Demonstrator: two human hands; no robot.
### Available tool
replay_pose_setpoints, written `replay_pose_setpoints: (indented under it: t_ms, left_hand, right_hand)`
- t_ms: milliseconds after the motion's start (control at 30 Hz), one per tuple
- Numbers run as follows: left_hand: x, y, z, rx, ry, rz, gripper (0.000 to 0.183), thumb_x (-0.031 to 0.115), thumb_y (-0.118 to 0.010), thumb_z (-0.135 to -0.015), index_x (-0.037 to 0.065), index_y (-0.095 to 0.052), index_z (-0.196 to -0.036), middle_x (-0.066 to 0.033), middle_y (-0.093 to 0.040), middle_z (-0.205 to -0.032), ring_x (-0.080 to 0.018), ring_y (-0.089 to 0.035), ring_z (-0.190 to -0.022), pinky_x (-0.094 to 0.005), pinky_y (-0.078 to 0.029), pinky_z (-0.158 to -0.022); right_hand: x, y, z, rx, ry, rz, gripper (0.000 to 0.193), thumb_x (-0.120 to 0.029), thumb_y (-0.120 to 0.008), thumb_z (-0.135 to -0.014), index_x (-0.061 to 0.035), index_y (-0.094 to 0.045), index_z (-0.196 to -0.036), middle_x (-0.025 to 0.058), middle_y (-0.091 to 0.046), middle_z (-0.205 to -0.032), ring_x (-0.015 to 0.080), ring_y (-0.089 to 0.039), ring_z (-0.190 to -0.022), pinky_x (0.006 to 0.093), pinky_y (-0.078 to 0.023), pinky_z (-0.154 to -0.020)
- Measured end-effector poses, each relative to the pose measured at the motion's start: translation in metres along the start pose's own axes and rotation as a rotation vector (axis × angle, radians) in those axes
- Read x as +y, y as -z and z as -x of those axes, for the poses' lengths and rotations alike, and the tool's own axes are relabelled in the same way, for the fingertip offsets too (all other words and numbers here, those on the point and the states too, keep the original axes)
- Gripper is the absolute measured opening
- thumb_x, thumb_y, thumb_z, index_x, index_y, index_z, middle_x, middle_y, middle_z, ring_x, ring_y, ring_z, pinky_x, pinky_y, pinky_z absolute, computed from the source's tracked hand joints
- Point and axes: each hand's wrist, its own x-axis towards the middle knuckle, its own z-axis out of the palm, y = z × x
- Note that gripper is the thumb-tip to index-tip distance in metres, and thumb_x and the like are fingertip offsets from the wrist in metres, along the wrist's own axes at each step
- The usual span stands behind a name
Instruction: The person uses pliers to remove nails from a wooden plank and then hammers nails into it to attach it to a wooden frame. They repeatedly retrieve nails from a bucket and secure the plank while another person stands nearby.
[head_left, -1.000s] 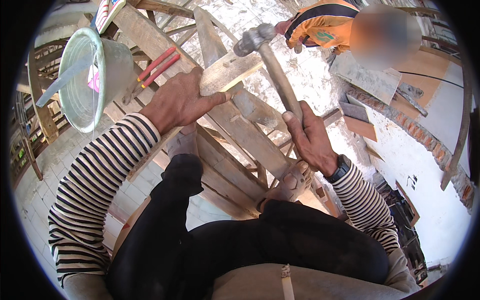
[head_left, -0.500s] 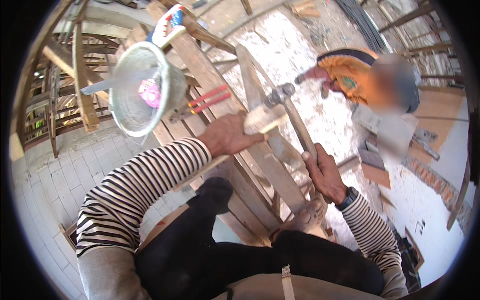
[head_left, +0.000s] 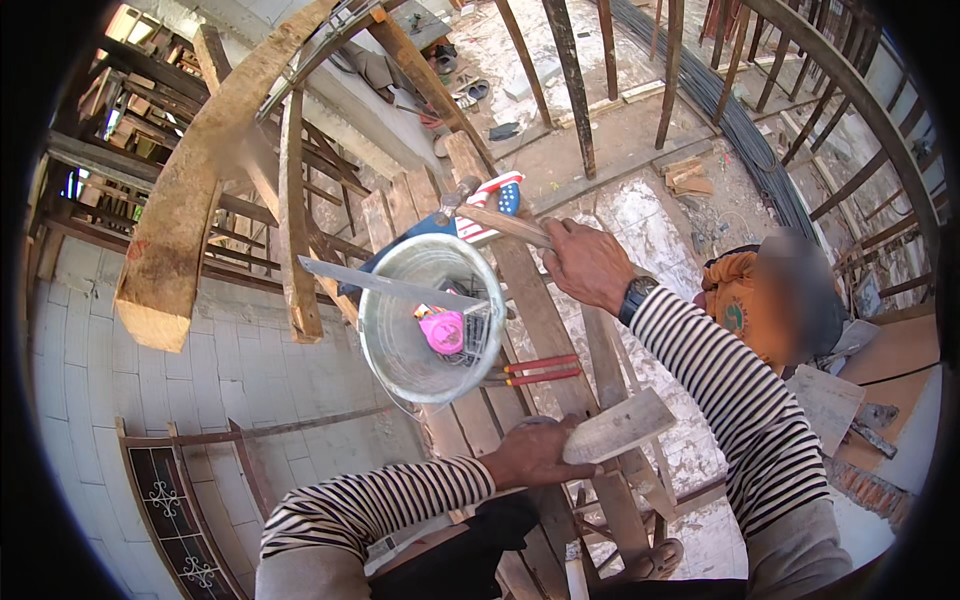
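Note:
My left hand (head_left: 535, 455) grips a short, pale wooden block (head_left: 622, 428) with one rounded end, over the planks. Farther away, my right hand (head_left: 592, 265) is closed around the wooden handle of a hammer (head_left: 505, 222). Its metal head is just beyond the rim of a translucent bucket (head_left: 372, 345), beside a patterned red, white and blue object (head_left: 495, 200). Inside the bucket lies a pink tape measure (head_left: 443, 330) among smaller items I cannot make out. A long grey blade (head_left: 345, 277) lies across its mouth. A tool with two red handles (head_left: 543, 370) rests on the planks.
The planks (head_left: 470, 425) form a narrow platform under the bucket. Thick timbers (head_left: 195, 215) rise at the left. A person in an orange top (head_left: 735, 290) is at the right, lower down. Dark rods (head_left: 735, 125) lie bundled at the far right.
My right hand has carried the hammer away from the wooden block, forward and left to beyond the bucket. The view has shifted forward and left. My left hand still holds the block.

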Motion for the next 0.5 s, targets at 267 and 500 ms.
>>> replay_pose_setpoints:
  t_ms: [267, 500]
  left_hand:
    - [-0.015, -0.006, 0.012, 0.077, 0.053, 0.076, 0.092, 0.065, -0.069, -0.083, -0.002, -0.044, -0.141, -0.0361, -0.058, -0.12, -0.0495, -0.056, -0.117, -0.0541, -0.044, -0.102]
    - [-0.031, 0.006, 0.059, 0.004, -0.032, 0.208, 0.088, 0.063, -0.067, -0.086, -0.001, -0.039, -0.14, -0.0359, -0.06, -0.117, -0.0462, -0.064, -0.109, -0.0513, -0.051, -0.095]
  right_hand:
    - [-0.025, -0.096, -0.164, -0.094, 0.202, 0.286, 0.028, -0.026, -0.063, -0.091, -0.0052, -0.069, -0.108, 0.0166, -0.072, -0.102, 0.0324, -0.07, -0.098, 0.0464, -0.055, -0.082]
    - [-0.012, -0.088, -0.12, 0.133, 0.357, 0.234, 0.029, -0.028, -0.061, -0.094, -0.0083, -0.067, -0.114, 0.0098, -0.068, -0.113, 0.029, -0.059, -0.113, 0.046, -0.045, -0.094]
